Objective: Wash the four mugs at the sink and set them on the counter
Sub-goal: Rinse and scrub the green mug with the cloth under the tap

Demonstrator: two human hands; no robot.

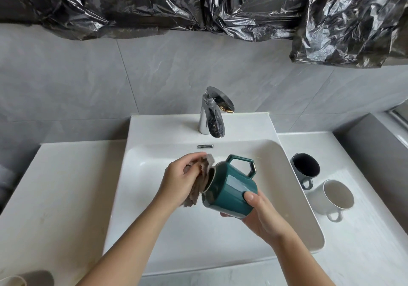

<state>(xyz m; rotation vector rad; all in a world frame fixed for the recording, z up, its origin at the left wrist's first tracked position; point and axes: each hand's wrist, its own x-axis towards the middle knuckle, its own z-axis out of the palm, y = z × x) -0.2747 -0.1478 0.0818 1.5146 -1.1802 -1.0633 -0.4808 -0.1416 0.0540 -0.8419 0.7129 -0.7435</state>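
A chrome faucet [212, 111] stands at the back edge of the white sink [189, 237]. Crumpled black plastic sheeting [198, 5] hangs across the grey tiled wall above it. On the counter [366, 241], just right of the basin, two mugs stand upright with their handles toward the front edge. A dark grey mug [305, 168] is nearer the back, and a pale grey mug [333, 197] is just beside it.

Over the middle of the basin, the right hand [262, 215] grips the base of the teal mug [230, 194]. The mug is tipped on its side, handle up, mouth to the left. The left hand [178, 179] curls its fingers round a brownish cloth [199, 183] and presses it at the mug's mouth, so the inside is hidden.

At the counter's front left corner, a beige mug [24, 279] is cut off by the frame, and whether it stands or lies is unclear.
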